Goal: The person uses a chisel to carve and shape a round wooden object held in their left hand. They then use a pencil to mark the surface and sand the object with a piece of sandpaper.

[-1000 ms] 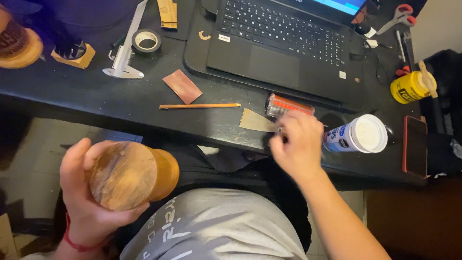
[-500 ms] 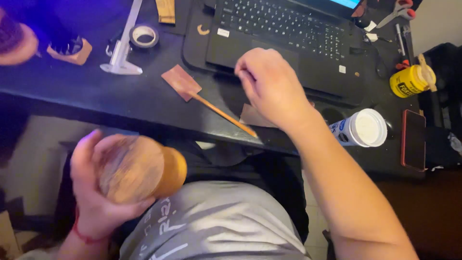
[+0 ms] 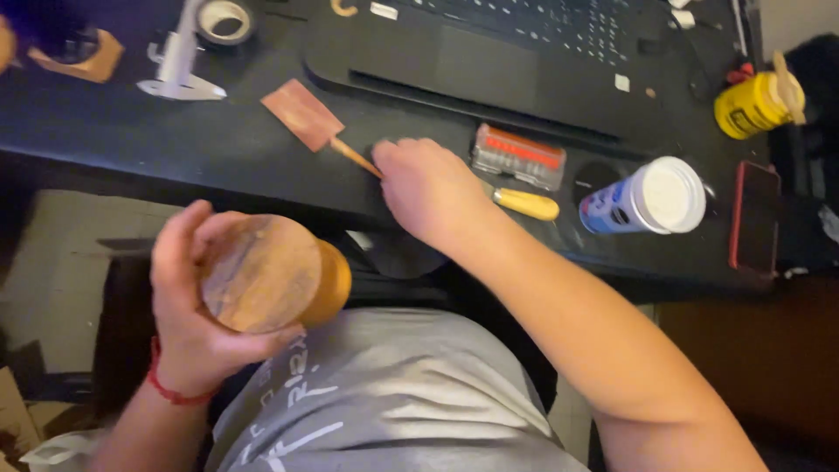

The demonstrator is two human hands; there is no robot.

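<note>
My left hand (image 3: pixel 197 306) grips a round wooden piece (image 3: pixel 271 273), its flat end facing up, over my lap below the black desk (image 3: pixel 131 140). My right hand (image 3: pixel 428 188) rests on the desk's front edge with the fingers closed on a wooden pencil (image 3: pixel 354 157); its free end points up left toward a reddish-brown sandpaper scrap (image 3: pixel 301 114). A yellow-handled tool (image 3: pixel 524 204) lies just right of that hand, partly hidden by it. A small red and grey case (image 3: pixel 518 156) sits beyond the tool.
A black laptop (image 3: pixel 489 52) fills the desk's middle back. A white-lidded cup (image 3: pixel 647 197), a red phone (image 3: pixel 753 217) and a yellow bottle (image 3: pixel 753 103) are at the right. A tape roll (image 3: pixel 225 19), a white caliper (image 3: pixel 179 61) and a wooden block (image 3: pixel 83 57) lie at the left.
My right hand took up the pencil from the desk and has drawn back toward the front edge with it. The yellow-handled tool now shows. My left hand keeps the wooden piece steady.
</note>
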